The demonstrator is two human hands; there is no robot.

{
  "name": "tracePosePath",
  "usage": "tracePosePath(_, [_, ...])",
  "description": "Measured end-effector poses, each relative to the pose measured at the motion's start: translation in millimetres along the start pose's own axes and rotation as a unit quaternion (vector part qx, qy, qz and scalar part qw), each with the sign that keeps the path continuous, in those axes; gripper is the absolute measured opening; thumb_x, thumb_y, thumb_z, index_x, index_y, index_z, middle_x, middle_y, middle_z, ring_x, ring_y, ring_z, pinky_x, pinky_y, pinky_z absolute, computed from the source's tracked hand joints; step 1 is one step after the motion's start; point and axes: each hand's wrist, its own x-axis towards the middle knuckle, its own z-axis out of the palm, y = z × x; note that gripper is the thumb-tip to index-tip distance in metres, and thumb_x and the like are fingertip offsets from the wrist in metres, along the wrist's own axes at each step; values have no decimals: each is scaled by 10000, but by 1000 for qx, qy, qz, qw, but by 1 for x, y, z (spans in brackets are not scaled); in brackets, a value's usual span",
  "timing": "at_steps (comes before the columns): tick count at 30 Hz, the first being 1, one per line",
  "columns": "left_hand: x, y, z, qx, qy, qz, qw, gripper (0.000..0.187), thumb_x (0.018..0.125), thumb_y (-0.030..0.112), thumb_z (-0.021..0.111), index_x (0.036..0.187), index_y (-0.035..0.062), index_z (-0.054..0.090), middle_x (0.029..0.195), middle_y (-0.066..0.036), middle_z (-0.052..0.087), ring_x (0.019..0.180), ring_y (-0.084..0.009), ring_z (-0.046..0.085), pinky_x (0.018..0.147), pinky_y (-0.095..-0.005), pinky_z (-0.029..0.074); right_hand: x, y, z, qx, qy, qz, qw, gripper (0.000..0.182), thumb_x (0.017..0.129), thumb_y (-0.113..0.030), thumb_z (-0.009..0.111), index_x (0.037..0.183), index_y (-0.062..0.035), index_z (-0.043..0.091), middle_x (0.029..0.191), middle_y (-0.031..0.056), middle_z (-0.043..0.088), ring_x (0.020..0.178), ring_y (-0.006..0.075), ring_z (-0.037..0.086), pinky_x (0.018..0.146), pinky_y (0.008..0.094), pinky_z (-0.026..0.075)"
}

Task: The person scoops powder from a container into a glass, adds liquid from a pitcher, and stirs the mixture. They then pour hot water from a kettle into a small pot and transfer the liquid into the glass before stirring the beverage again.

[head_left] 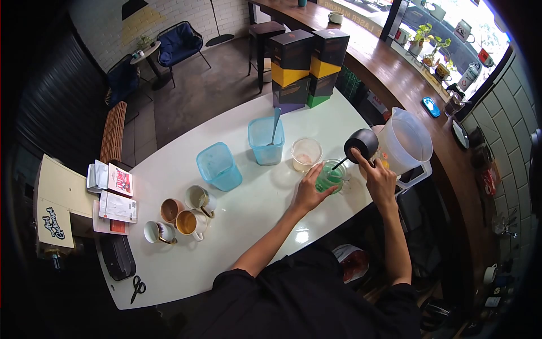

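Cup (328,182) of see-through green stands near the table's right-hand edge, with the left hand (311,190) curled around its side, thumb on the near side and fingers on the far side, lightly pinching the wall. The right hand (379,174) grasps a round black vessel (361,142), index finger laid along its side, while a thin dark stem reaches from it toward the cup's mouth; the fingers hide where that stem ends, so I cannot tell whether it touches the cup. The cup should be light and stiff, probably slick if wet and perhaps breakable, so it is best held low around the body, clear of the rim. The black vessel looks heavier and smooth-skinned, likely top-heavy when tipped, and asks for a firm hold close to its body. Just beyond the cup stands a clear tumbler (306,155); to its left is a blue tub (266,148) with a spoon (275,125) leaning in it. A big translucent jug (398,148) sits just right of the vessel, and 4 mugs (186,224) cluster well apart on the white table (257,217).
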Motion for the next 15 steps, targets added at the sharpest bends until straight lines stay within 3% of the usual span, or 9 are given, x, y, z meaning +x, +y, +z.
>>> tracePosePath(15, [-1,-3,2,-9,0,1,1000,860,762,457,830,1372,-57,505,1342,-225,575,1229,-346,590,1017,-426,479,-1,2,2,4,2,1,1000,820,781,53,580,1439,-429,502,819,76,632,672,233,673,551,376,551])
